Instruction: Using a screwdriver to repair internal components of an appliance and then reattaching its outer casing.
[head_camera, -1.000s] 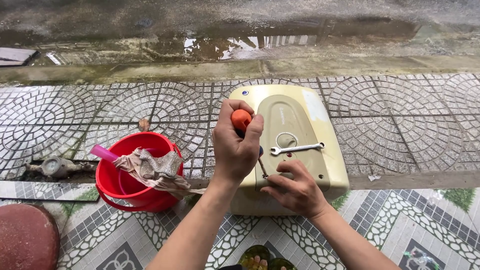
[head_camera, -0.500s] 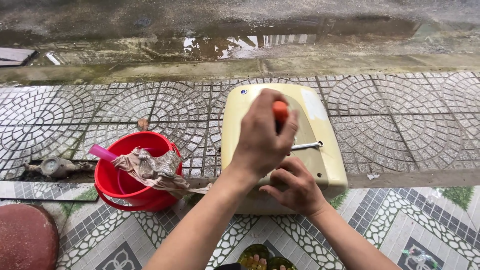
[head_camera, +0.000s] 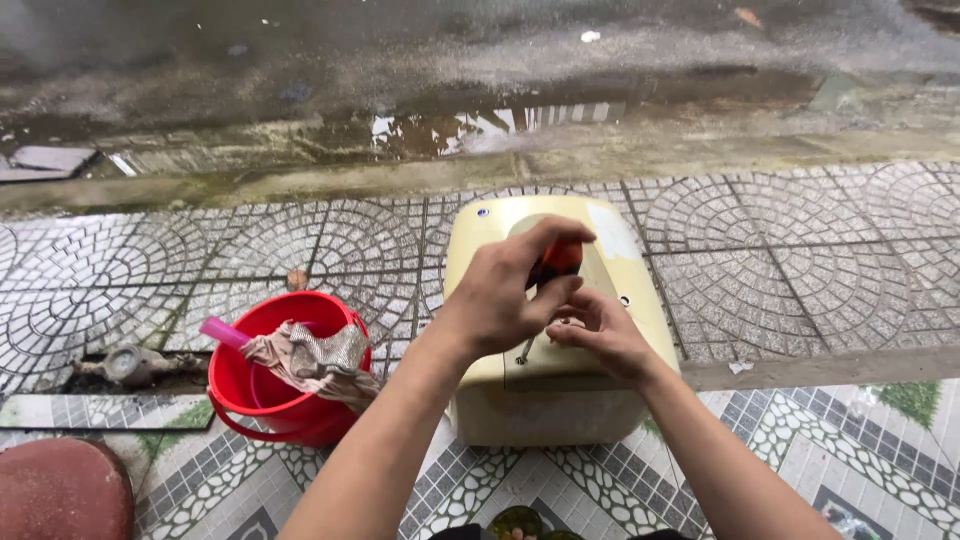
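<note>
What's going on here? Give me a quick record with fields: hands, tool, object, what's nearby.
Left hand: grips a screwdriver by its orange handle, tip pointing down at the casing
Right hand: rests on the casing beside the tip
Object: cream plastic casing, lying on the tiled ground
Nearby: red bucket with a rag draped over it; puddle beyond

A red bucket (head_camera: 275, 400) sits at eight o'clock, a crumpled rag (head_camera: 315, 358) draped over its rim and a pink handle (head_camera: 222, 331) poking out. A puddle (head_camera: 480, 125) lies at twelve o'clock beyond the patterned tiles (head_camera: 800, 260).
</note>
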